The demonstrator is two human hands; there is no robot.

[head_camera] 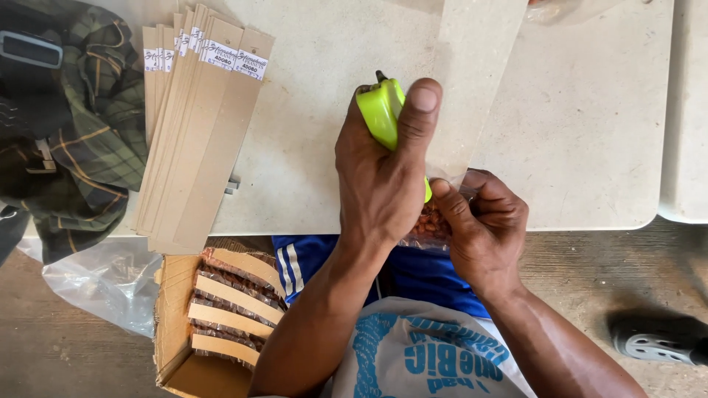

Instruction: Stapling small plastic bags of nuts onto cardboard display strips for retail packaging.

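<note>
Head view puts a lime-green stapler (383, 110) at the middle of what I see, gripped in the left hand (380, 173) with the thumb pressed along its top and the fingers wrapped under it. It sits over the near edge of the pale table (590, 133), against the lower end of a long cardboard strip (472, 81) that runs away from me up the tabletop. Just below it I see a small clear bag of reddish-brown nuts (428, 225), pinched at its top between the thumb and curled fingers of the right hand (483, 228), touching the strip's end. Both hands are closed tight on what they hold.

To the left on the table lies a fanned stack of cardboard strips (195, 133), each with a white label at its far end. Below that stack, off the table's edge, an open cardboard box (173, 324) holds finished packs (232, 302) laid in a row. A crumpled clear plastic sheet (103, 280) lies beside the box, and a plaid cloth (88, 125) covers the far left. A dark shoe (656, 339) rests on the floor at right.
</note>
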